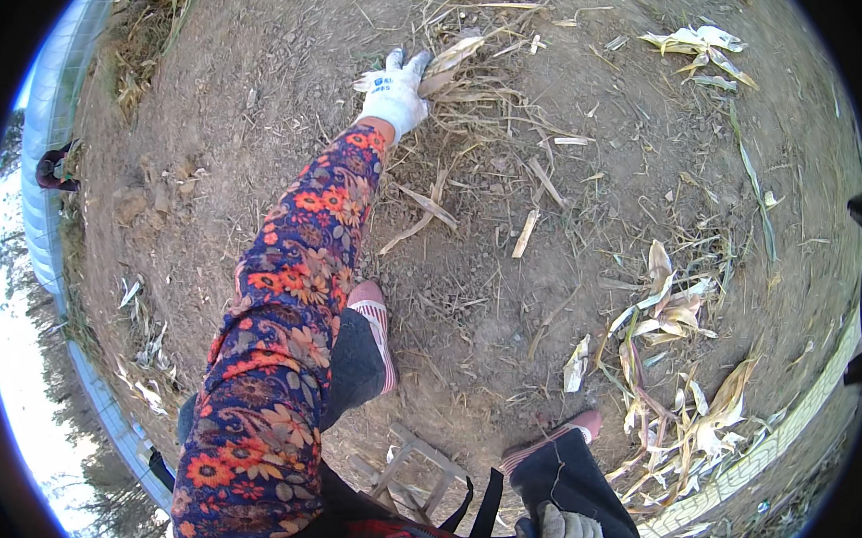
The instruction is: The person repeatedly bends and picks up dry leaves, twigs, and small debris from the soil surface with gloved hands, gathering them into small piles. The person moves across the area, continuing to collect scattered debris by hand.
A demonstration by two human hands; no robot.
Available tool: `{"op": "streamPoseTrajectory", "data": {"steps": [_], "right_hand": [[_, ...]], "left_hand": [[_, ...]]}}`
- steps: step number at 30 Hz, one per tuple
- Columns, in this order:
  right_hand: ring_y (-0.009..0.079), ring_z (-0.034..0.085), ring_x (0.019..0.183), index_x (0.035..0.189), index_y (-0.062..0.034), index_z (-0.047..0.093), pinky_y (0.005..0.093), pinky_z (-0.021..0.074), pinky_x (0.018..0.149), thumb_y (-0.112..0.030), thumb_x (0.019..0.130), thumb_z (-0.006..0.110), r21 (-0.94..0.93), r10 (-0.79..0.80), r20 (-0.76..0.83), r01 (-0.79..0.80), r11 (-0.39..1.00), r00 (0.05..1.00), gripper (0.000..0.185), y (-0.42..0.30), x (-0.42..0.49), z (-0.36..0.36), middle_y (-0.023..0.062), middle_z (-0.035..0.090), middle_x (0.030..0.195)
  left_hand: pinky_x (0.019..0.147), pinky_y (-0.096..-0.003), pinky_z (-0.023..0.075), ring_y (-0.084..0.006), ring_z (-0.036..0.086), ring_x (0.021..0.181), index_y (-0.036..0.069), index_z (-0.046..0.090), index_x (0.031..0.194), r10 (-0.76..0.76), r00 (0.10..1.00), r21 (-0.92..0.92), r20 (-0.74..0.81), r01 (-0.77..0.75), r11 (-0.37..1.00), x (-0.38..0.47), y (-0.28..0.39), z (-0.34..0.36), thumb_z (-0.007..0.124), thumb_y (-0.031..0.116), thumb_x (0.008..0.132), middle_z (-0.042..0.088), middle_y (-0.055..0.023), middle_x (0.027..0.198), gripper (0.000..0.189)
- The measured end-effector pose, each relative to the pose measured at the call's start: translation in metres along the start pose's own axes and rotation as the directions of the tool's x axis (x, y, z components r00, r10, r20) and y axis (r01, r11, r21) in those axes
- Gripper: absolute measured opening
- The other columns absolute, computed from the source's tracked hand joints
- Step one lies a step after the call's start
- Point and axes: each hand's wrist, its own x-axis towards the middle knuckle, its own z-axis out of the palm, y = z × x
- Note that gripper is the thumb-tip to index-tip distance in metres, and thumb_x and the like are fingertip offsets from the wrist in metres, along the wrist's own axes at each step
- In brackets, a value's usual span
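Observation:
My left hand (395, 98), in a white work glove that bears writing, reaches far forward over the ground. Two of its fingers are spread, and dry corn husks (451, 61) show on both sides of it. Whether it grips them or only rests on them is not clear. Below the hand lies a strip of dry husk (428, 205) on the soil. My right hand (571, 536), also gloved, is low by my right leg, its fingers bent and partly cut off by the frame. A thin string or stem (559, 466) hangs over the trouser leg above it.
A small wooden stool or frame (415, 470) stands between my feet. Husk piles (705, 425) lie at right, beside a pale mesh strip (746, 485). Another husk clump (700, 46) is far right. A person (54, 167) is by a plastic-covered tunnel (43, 230) at far left.

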Motion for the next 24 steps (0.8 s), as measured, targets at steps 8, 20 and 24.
{"op": "streamPoseTrajectory", "data": {"steps": [8, 20, 24], "right_hand": [[0.0309, 0.057, 0.081, 0.112, -0.0077, 0.058, 0.0443, 0.0467, 0.077, -0.031, 0.083, 0.068, -0.016, 0.013, 0.043, -0.012, 1.000, 0.999, 0.039, 0.000, 0.018, 0.000, 0.0107, 0.059, 0.087], [0.0292, 0.058, 0.079, 0.112, -0.0082, 0.058, 0.0424, 0.0478, 0.075, -0.031, 0.083, 0.068, -0.021, -0.043, 0.005, 0.043, 0.999, 0.999, 0.039, -0.012, 0.010, -0.005, 0.0098, 0.058, 0.085], [0.0293, 0.058, 0.079, 0.112, -0.0086, 0.058, 0.0424, 0.0478, 0.074, -0.031, 0.082, 0.069, -0.033, -0.052, -0.023, 0.051, 0.998, 0.998, 0.039, -0.014, 0.000, -0.003, 0.0099, 0.059, 0.085]], "left_hand": [[0.114, -0.0498, 0.0195, -0.0313, 0.017, 0.143, 0.018, 0.023, 0.149, -0.138, 0.953, 0.159, 0.268, 0.098, 0.982, 0.029, -0.011, 0.035, 0.063, 0.033, 0.081, 0.022, -0.0155, 0.153, 0.080], [0.110, -0.0552, 0.0227, -0.0349, 0.023, 0.138, 0.017, 0.031, 0.145, 0.062, 0.904, -0.015, 0.424, -0.061, 0.998, -0.111, 0.081, 0.048, 0.069, 0.052, 0.075, 0.028, -0.0162, 0.148, 0.087], [0.105, -0.0514, 0.0324, -0.0383, 0.031, 0.133, 0.015, 0.040, 0.136, 0.170, 0.938, -0.112, 0.301, -0.142, 0.983, -0.168, 0.095, 0.075, 0.075, 0.031, 0.071, 0.038, -0.0155, 0.140, 0.076]]}}
